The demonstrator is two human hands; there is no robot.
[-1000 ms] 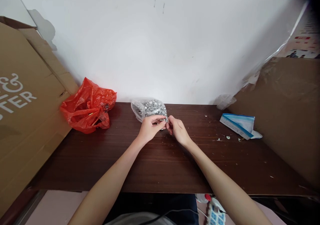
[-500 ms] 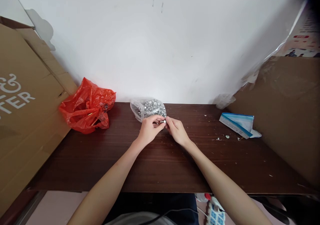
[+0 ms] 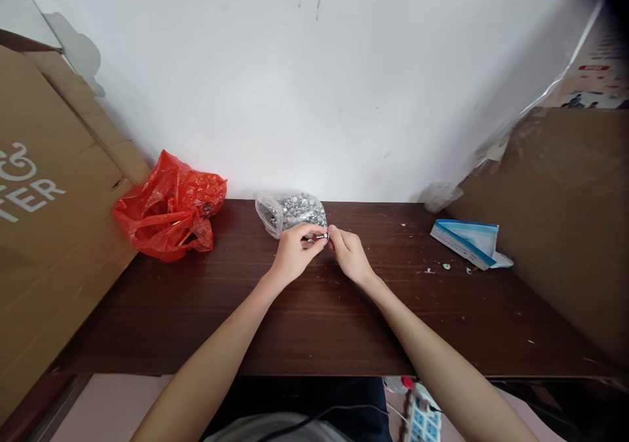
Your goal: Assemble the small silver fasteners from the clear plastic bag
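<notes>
My left hand (image 3: 295, 252) pinches a small silver metal fastener (image 3: 320, 236) between thumb and fingertips. It looks like a short shaft with a wider end on the right; its exact kind is too small to make out. At that right end, my right hand (image 3: 349, 255) is closed with thumb and forefinger on the same piece, its other fingers curled under. Just behind both hands lies a clear plastic bag (image 3: 268, 214), open toward the left and filled with many small silver metal parts (image 3: 302, 207).
On the dark brown table (image 3: 324, 324), a crumpled red plastic bag (image 3: 171, 206) sits left and a blue-and-white packet (image 3: 466, 242) right, near white scraps (image 3: 446, 266). Cardboard boxes (image 3: 59, 232) flank both sides. A power strip (image 3: 423, 419) lies below the front edge.
The metal fastener has turned slightly between my fingers, its wider end now edge-on. My right thumb has shifted a little up. Both arms stay nearly in place.
</notes>
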